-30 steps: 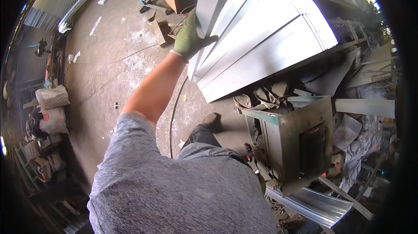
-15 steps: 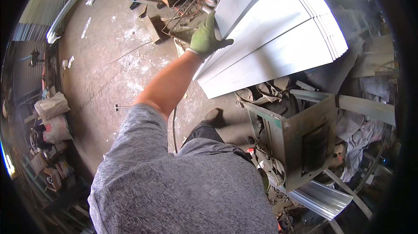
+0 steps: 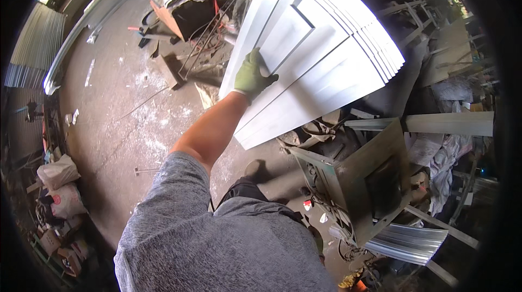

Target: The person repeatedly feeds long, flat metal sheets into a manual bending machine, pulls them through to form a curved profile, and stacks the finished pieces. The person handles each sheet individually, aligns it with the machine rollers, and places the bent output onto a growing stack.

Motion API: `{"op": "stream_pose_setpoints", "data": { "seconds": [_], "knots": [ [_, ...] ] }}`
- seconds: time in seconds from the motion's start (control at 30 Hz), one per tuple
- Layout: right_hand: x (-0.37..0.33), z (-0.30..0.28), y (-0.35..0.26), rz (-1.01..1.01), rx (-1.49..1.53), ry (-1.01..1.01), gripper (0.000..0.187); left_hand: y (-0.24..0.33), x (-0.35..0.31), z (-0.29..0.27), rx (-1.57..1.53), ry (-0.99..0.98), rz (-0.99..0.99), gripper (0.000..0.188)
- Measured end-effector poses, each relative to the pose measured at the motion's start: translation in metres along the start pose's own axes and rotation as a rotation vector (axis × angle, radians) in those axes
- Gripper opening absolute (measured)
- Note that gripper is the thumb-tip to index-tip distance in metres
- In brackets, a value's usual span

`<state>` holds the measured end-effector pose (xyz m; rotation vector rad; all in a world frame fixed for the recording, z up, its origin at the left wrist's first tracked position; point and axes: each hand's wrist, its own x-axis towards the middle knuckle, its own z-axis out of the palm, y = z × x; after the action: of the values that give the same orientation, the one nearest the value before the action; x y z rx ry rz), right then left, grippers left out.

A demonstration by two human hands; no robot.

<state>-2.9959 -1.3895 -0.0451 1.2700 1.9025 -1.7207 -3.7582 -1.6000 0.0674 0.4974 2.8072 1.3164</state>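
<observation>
I have pale sacks (image 3: pixel 58 173) at the left of my view. To its right I see ribbed sheeting (image 3: pixel 409 244) beside a grimy metal panel (image 3: pixel 375 183).

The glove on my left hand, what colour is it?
The glove is a muted green; it shows best in the head view.

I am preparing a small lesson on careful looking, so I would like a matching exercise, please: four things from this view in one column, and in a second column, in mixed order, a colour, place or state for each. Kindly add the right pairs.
Column one
1. Left hand
2. Panels
3. Sacks
4. Shirt

Column two
A. piled with their far ends fanned out like steps
B. mottled grey
C. covered by a green glove
D. near the left edge of the view

Right pairs: 1-C, 2-A, 3-D, 4-B
</observation>
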Motion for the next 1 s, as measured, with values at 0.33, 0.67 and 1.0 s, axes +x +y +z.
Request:
{"op": "stream_pose_setpoints", "data": {
  "seconds": [0.33,0.67,1.0],
  "knots": [
    [-0.017,0.007,0.004,0.080,-0.035,0.094,0.014,0.014,0.047,0.014,0.092,-0.117,-0.013,0.135],
    [-0.012,0.010,0.079,0.083,0.368,0.106,0.016,0.031,0.069,0.007,-0.009,-0.160,-0.011,0.110],
    [-0.031,0.008,-0.010,0.163,0.072,0.182,0.017,0.025,0.087,0.002,-0.028,-0.098,0.061,0.078]
  ]
}}
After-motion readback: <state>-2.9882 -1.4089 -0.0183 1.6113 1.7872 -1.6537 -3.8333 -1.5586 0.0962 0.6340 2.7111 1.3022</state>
